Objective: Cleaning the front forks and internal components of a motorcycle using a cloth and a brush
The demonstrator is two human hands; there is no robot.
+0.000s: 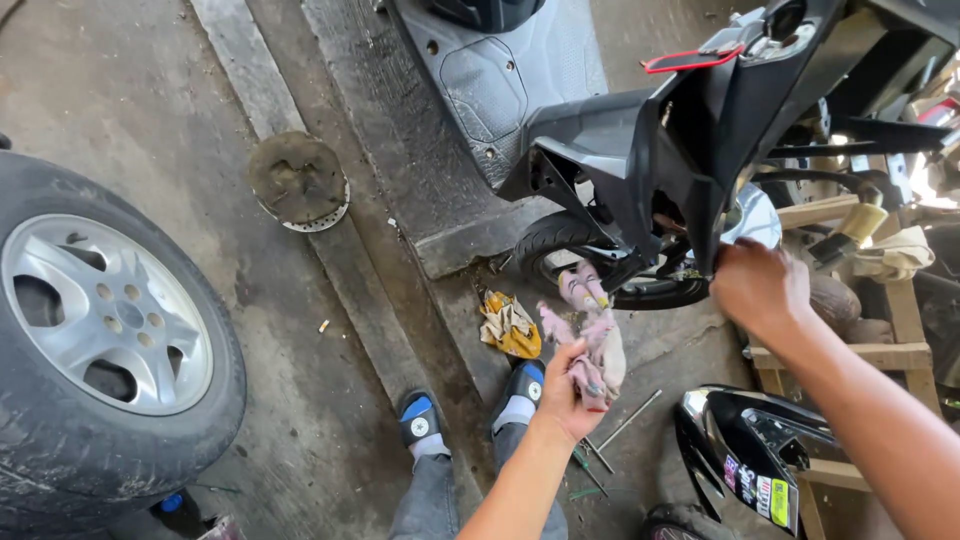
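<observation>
My left hand is shut on a dirty pink rag that hangs loosely above the concrete floor. My right hand grips the lower edge of a black scooter front panel, close to the small front wheel. The fingers of that hand are curled under the plastic and partly hidden. My two feet in blue-and-black sandals stand below.
A large car tyre with a silver alloy rim fills the left. A rusty brake disc lies on the floor. A yellow rag, loose metal rods, a detached black fairing and wooden pallets crowd the right.
</observation>
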